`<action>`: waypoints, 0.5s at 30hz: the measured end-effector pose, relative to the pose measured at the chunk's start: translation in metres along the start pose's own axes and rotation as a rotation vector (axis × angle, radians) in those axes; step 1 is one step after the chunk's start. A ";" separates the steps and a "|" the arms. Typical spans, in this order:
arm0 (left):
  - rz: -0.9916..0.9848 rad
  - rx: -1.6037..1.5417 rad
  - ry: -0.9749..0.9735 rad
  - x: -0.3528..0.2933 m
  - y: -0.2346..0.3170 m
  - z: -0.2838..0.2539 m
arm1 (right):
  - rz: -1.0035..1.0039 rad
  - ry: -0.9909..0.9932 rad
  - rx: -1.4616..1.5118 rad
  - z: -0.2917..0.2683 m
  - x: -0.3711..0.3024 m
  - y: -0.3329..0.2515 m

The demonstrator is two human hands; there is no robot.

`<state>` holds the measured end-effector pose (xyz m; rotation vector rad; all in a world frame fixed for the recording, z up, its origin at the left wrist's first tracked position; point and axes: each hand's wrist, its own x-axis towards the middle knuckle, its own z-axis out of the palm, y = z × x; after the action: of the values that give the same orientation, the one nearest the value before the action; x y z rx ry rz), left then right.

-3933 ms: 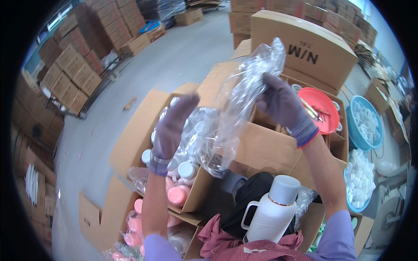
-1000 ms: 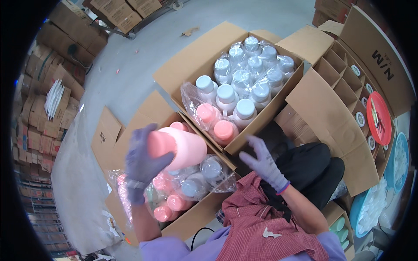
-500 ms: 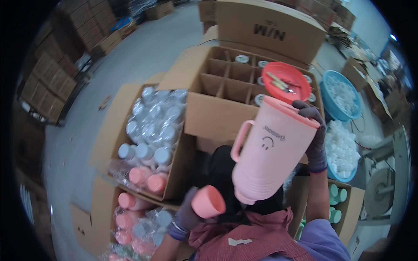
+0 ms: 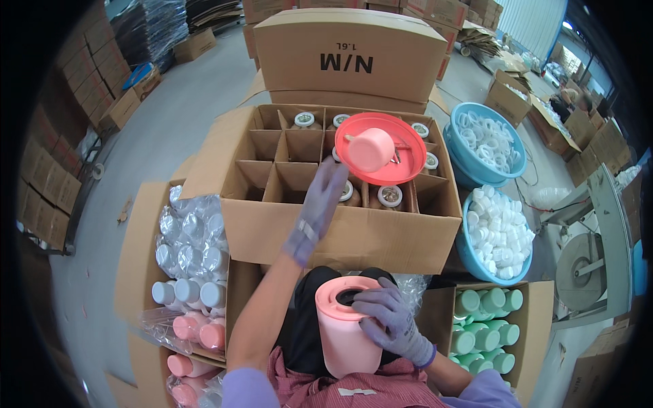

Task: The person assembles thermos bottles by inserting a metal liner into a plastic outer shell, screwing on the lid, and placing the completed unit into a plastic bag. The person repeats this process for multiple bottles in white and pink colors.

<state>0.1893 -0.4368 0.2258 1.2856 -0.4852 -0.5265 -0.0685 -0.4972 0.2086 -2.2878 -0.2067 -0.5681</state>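
A pink jug (image 4: 350,343) stands in my lap, its ring-shaped top and dark opening facing up. My right hand (image 4: 394,319) grips it at the rim, fingers over the edge of the opening. My left hand (image 4: 325,197) is empty, fingers stretched out, at the left edge of a shallow red basin (image 4: 401,175). In the basin lies a pink cup (image 4: 371,149), beside small thin items too small to name. The basin rests on top of an open divided carton (image 4: 340,234). Several round white-rimmed tops (image 4: 390,196) show in its compartments.
At left, a carton holds plastic-wrapped bottles (image 4: 190,238) with grey-blue and pink lids. Green-lidded bottles (image 4: 486,336) fill a carton at right. Blue tubs hold clear rings (image 4: 484,136) and white caps (image 4: 500,234). A grey metal machine (image 4: 581,251) stands far right.
The pink cup has gone from my left hand into the red basin. My right hand has brought the jug down from the air to my lap. My left hand has reached forward.
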 end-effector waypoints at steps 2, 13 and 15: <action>-0.141 -0.056 -0.094 -0.056 -0.030 -0.023 | 0.015 0.022 0.087 0.001 0.004 0.002; -0.064 0.121 0.123 -0.187 -0.025 -0.035 | 0.126 -0.213 0.415 -0.023 0.047 0.046; -0.057 0.028 -0.028 -0.183 -0.034 -0.032 | -0.142 -0.382 0.283 -0.019 0.061 0.014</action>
<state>0.0618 -0.3066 0.1769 1.3232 -0.4810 -0.5879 -0.0162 -0.5218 0.2394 -2.0936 -0.6002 -0.1511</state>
